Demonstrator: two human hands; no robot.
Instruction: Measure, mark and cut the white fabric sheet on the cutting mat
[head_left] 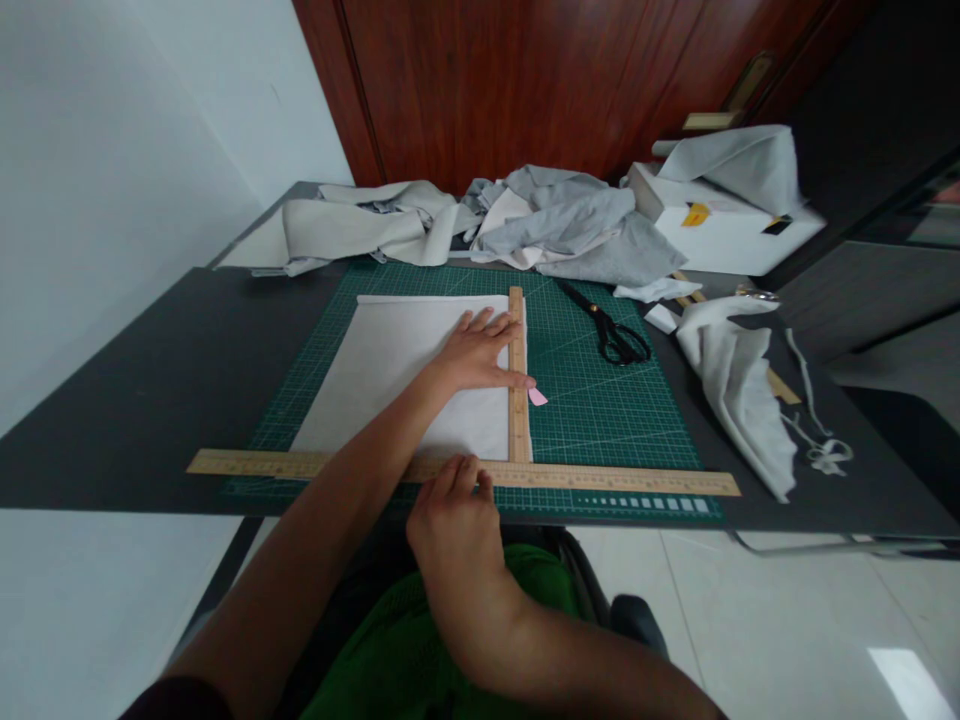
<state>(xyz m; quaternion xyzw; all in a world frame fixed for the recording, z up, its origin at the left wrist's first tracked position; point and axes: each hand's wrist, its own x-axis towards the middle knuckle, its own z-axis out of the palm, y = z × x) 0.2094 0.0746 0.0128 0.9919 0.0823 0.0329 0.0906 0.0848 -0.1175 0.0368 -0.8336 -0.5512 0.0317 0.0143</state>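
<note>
My left hand (484, 352) lies flat with spread fingers on a piece of white cloth (405, 345). Its fingertips and thumb rest across a short wooden ruler (518, 425) laid along the cloth's right edge. By the thumb tip is a small pink piece (538, 397), perhaps tailor's chalk. Closer to my body, my right hand (456, 505) is closed, its curled fingers over a long wooden ruler (600, 476) that crosses the cloth's near edge. My palm hides the thumb. Under it all lies a green cutting mat (585, 420).
Black-handled scissors (619, 340) lie on the mat's right. Crumpled grey and white fabric (570, 215) piles along the back, beside a white box (720, 235). More white cloth (731, 380) and a cord (829, 455) lie right on the dark table (112, 400). A wall borders the left.
</note>
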